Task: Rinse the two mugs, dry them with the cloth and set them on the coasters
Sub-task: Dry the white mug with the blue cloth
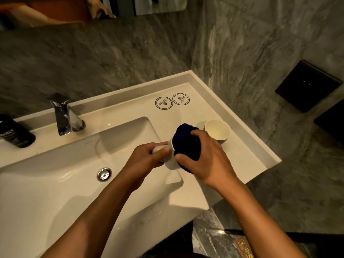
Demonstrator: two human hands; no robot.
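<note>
Head view: the left hand (149, 155) had its grip closed around a white mug (168, 155), fingers curled over the base end, so that the mug lay on its side with its long axis running left to right and its mouth turned toward the other hand. The right hand (206, 157) had its grip clamped on a dark blue cloth (187, 140), bunched and pressed into the mug's mouth; thumb below and fingers over the top held the wad. Both hands met just over the right edge of the sink basin (55, 183), above the bench (242, 161).

The second mug (217, 129) stood upright and open on the bench, just beyond the right grip and to its far side, not touching the cloth. The two round coasters (172, 101) lay side by side further back on the bench, well past both grips and slightly left of the standing mug, bare.

Judged from this, the drying of the first mug was under way. The coasters lay straight ahead of the left grip, which already carried the mug, so righting it mouth-up would come before setting it down.
</note>
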